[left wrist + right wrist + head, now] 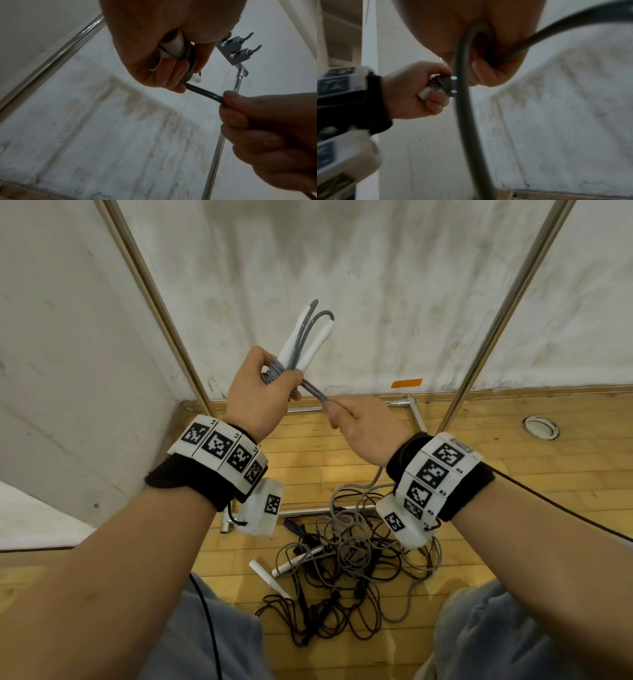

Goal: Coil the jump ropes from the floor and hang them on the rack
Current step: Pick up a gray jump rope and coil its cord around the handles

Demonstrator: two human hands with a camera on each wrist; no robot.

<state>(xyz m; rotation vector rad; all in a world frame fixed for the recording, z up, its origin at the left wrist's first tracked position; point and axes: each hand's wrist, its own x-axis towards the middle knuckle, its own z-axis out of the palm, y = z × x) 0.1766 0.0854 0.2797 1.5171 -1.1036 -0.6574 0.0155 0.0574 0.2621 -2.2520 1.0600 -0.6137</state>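
My left hand [263, 392] grips a grey jump rope's two white handles [308, 344], held together and pointing up, with several turns of grey cord [272, 371] wound round them. A taut stretch of that cord [313, 390] runs to my right hand [346, 419], which pinches it in a fist just right of the left hand. In the left wrist view the handles [169, 51] sit in my curled fingers and the cord [204, 93] leads to the right hand [254, 121]. The right wrist view shows the cord [462, 94] looping from my palm.
A tangle of dark and grey jump ropes [346, 580] with white handles [270, 575] lies on the wooden floor between my knees. The rack's metal uprights [507, 302] rise on either side against the white wall, with grey hooks [238, 50] high up.
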